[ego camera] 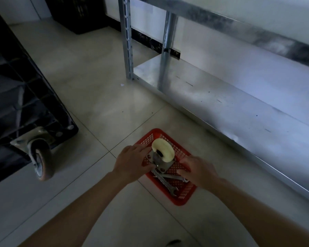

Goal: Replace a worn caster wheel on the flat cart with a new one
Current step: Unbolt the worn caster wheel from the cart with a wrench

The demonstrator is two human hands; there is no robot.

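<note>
A new caster (162, 154) with a pale cream wheel and a metal bracket is over a red mesh basket (183, 196) on the floor. My left hand (132, 163) grips the caster's bracket from the left. Just to its right, my right hand (197, 169) reaches into the basket with curled fingers; what it holds, if anything, is hidden. Two wrenches (168, 182) lie crossed in the basket. At the left the black flat cart (16, 97) lies turned over, and a worn brownish caster wheel (42, 159) sticks out from its corner.
A metal shelving rack (230, 104) runs along the right, its low shelf close to the basket and its upright post (127, 38) further back. A dark crate (78, 13) stands at the far wall. Tiled floor lies between cart and rack.
</note>
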